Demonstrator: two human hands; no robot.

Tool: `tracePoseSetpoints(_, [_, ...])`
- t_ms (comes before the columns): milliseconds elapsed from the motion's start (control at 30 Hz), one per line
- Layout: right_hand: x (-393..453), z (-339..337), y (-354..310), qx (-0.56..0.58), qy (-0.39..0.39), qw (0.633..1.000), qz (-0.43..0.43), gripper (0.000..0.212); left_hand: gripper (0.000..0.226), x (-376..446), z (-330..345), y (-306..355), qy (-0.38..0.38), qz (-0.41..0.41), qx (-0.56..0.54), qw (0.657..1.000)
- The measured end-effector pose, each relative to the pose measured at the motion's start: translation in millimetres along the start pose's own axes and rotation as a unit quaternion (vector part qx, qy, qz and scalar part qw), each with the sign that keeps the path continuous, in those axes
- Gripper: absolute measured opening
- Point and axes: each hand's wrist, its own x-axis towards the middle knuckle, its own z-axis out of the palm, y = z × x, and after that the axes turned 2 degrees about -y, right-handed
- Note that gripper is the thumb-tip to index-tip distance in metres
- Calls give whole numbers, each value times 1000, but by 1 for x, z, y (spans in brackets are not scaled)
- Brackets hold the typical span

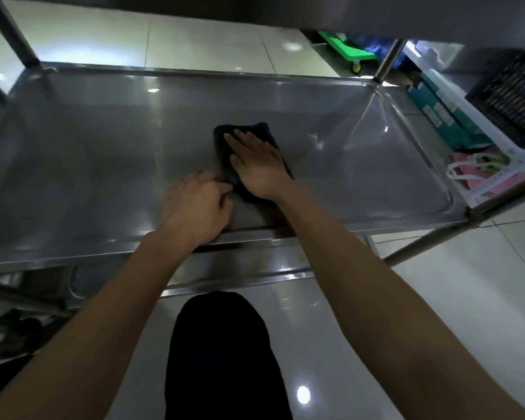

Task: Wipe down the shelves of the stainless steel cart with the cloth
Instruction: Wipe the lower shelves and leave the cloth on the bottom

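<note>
Wiping the middle shelf: right hand lies flat, fingers straight, pressing the dark cloth mid-shelf for full contact, while left hand pinches its near corner, probably so it won't bunch.

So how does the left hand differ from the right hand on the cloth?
The right hand lies flat on the dark cloth, fingers straight; the left hand has curled fingers pinching the cloth's near edge. The right hand reaches farther across the shelf. Both touch the cloth.
</note>
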Motion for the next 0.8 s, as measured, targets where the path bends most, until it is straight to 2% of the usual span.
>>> tracePoseSetpoints(133, [9, 3, -10, 18, -12, 1000, -9, 50, 57, -14, -2, -7, 19, -6, -29, 999])
tracePoseSetpoints(300, [2, -4, 15, 16, -3, 1000, 0, 50, 47, -11, -8, 8, 15, -22, -27, 999])
tracePoseSetpoints(433, [-9, -19, 60, 17, 25, 998, 52, 49, 31, 2, -2, 42, 14, -45, -4, 999])
tracePoseSetpoints(667, [-43, -52, 149, 74, 89, 984, 134, 47, 37, 36, 12, 136, -48, 41, -2, 998])
tracePoseSetpoints(800, [-68, -72, 200, 97, 128, 970, 182, 45, 38, 50, 20, 165, -89, 23, 25, 995])
